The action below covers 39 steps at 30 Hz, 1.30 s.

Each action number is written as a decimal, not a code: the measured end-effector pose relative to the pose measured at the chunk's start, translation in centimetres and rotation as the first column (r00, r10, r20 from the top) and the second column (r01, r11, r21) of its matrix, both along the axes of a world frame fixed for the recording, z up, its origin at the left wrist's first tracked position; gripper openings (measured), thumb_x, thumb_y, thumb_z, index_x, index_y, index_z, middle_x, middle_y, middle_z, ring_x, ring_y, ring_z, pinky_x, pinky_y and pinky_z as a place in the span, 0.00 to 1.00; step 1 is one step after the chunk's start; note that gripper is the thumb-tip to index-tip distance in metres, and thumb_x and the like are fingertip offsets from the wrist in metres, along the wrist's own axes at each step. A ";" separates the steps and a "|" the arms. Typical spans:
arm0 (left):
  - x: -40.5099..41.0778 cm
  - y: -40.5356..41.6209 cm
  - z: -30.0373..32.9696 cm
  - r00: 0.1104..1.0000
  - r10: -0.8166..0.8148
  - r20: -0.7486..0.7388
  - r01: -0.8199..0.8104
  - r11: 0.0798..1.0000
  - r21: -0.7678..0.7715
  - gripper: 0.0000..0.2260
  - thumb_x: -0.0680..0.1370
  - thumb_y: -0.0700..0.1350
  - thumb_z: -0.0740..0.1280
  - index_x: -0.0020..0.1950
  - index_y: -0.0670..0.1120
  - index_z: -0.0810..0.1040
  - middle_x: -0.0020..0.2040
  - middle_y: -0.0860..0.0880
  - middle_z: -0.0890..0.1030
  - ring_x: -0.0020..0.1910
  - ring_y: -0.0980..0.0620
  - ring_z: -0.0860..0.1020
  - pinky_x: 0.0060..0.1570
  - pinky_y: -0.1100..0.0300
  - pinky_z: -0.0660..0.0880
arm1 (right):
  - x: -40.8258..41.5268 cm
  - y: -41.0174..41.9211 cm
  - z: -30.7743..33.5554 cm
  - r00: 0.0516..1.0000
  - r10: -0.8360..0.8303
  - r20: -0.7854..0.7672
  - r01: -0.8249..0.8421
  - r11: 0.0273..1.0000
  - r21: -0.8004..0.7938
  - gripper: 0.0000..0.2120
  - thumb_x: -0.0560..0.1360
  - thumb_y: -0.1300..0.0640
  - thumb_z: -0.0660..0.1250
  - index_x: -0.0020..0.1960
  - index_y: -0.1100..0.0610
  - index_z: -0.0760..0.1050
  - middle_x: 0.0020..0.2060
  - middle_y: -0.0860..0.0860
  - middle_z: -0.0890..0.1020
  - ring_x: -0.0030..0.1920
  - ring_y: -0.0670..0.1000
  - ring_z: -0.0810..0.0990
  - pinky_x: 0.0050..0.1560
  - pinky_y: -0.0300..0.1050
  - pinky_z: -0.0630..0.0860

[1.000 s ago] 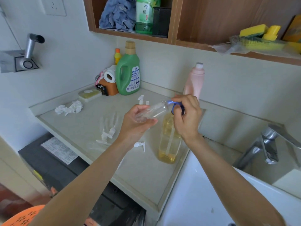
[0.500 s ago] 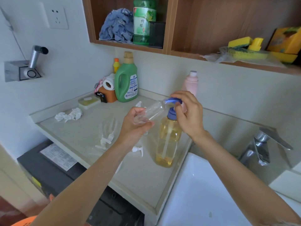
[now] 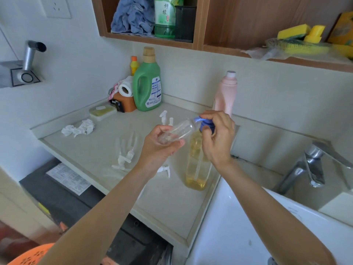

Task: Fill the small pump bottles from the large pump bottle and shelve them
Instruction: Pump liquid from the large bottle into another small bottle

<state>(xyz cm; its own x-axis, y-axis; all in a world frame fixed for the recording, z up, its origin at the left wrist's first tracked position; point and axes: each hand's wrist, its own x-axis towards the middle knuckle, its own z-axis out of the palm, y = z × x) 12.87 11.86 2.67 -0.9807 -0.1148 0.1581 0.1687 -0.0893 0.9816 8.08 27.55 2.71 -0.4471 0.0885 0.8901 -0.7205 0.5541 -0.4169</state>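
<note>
Two bare forearms come up from the bottom edge of the frame, one from the lower left, the other from the lower right. No sleeve, cuff or glove shows anywhere along them; they are uncovered right down to where the frame cuts them off. The left hand (image 3: 162, 144) and the right hand (image 3: 217, 138), near the centre, carry no ring, watch, bracelet or band at the wrists. Fingernails look short and plain.

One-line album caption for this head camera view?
Left hand tilts small clear bottle to blue pump under right hand.
</note>
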 end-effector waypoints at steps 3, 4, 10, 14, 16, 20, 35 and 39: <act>0.2 0.0 0.3 1.000 0.000 -0.008 0.000 1.000 -0.021 0.16 0.70 0.35 0.75 0.50 0.49 0.74 0.43 0.52 0.80 0.27 0.59 0.73 0.30 0.66 0.71 | 0.4 -0.2 0.1 1.000 0.014 0.017 -0.015 1.000 0.013 0.14 0.67 0.64 0.58 0.47 0.64 0.79 0.47 0.55 0.82 0.48 0.54 0.78 0.52 0.52 0.75; 0.2 0.0 0.4 1.000 -0.006 -0.008 0.006 1.000 -0.027 0.16 0.70 0.35 0.75 0.50 0.49 0.74 0.43 0.52 0.80 0.28 0.59 0.73 0.31 0.66 0.72 | 0.6 -0.1 0.3 0.999 0.026 0.027 -0.027 0.999 0.026 0.15 0.68 0.64 0.58 0.49 0.64 0.79 0.48 0.56 0.82 0.50 0.54 0.77 0.54 0.45 0.74; 0.4 0.1 0.8 0.999 -0.042 -0.030 0.042 0.999 0.010 0.17 0.71 0.34 0.73 0.56 0.44 0.75 0.43 0.54 0.80 0.31 0.58 0.75 0.31 0.66 0.71 | 0.9 1.2 2.6 0.980 0.150 0.127 -0.157 0.987 0.045 0.15 0.73 0.58 0.59 0.52 0.64 0.80 0.52 0.59 0.81 0.53 0.50 0.77 0.51 0.23 0.66; 0.6 0.5 0.7 0.999 -0.026 -0.029 0.027 0.999 0.042 0.15 0.71 0.35 0.73 0.54 0.46 0.76 0.40 0.57 0.81 0.28 0.58 0.72 0.29 0.67 0.69 | 1.0 1.2 2.0 0.975 0.181 0.128 -0.187 0.982 0.032 0.15 0.74 0.60 0.59 0.54 0.65 0.79 0.54 0.60 0.80 0.56 0.53 0.77 0.53 0.24 0.67; 0.7 0.7 0.5 0.999 -0.034 -0.029 0.036 0.998 0.061 0.14 0.71 0.35 0.73 0.53 0.46 0.76 0.39 0.58 0.82 0.27 0.58 0.71 0.28 0.67 0.68 | 1.0 0.9 1.3 0.972 0.210 0.105 -0.209 0.978 -0.019 0.15 0.73 0.63 0.58 0.55 0.66 0.78 0.54 0.60 0.78 0.58 0.54 0.76 0.55 0.25 0.67; 0.6 0.5 -0.1 1.000 -0.025 0.015 0.024 0.998 0.061 0.14 0.71 0.35 0.74 0.54 0.45 0.77 0.39 0.57 0.82 0.28 0.56 0.71 0.29 0.66 0.69 | 0.4 -0.2 0.7 0.975 0.208 0.077 -0.199 0.974 -0.112 0.15 0.69 0.64 0.55 0.48 0.65 0.79 0.48 0.55 0.78 0.52 0.56 0.77 0.50 0.29 0.69; 0.7 0.6 0.6 0.999 0.015 -0.036 -0.014 1.000 0.023 0.21 0.70 0.34 0.74 0.57 0.50 0.73 0.54 0.48 0.78 0.34 0.62 0.77 0.38 0.67 0.74 | 0.0 1.6 2.6 0.969 0.231 0.090 -0.228 0.973 -0.038 0.14 0.73 0.61 0.57 0.47 0.62 0.82 0.47 0.55 0.80 0.51 0.53 0.79 0.56 0.41 0.73; 0.8 1.0 0.5 1.000 0.017 0.001 -0.017 0.999 0.047 0.17 0.70 0.37 0.75 0.55 0.47 0.75 0.46 0.53 0.80 0.33 0.60 0.76 0.35 0.64 0.71 | -0.4 1.9 2.1 0.966 0.238 0.102 -0.234 0.971 -0.052 0.14 0.75 0.59 0.58 0.50 0.62 0.81 0.49 0.53 0.81 0.53 0.50 0.79 0.58 0.42 0.73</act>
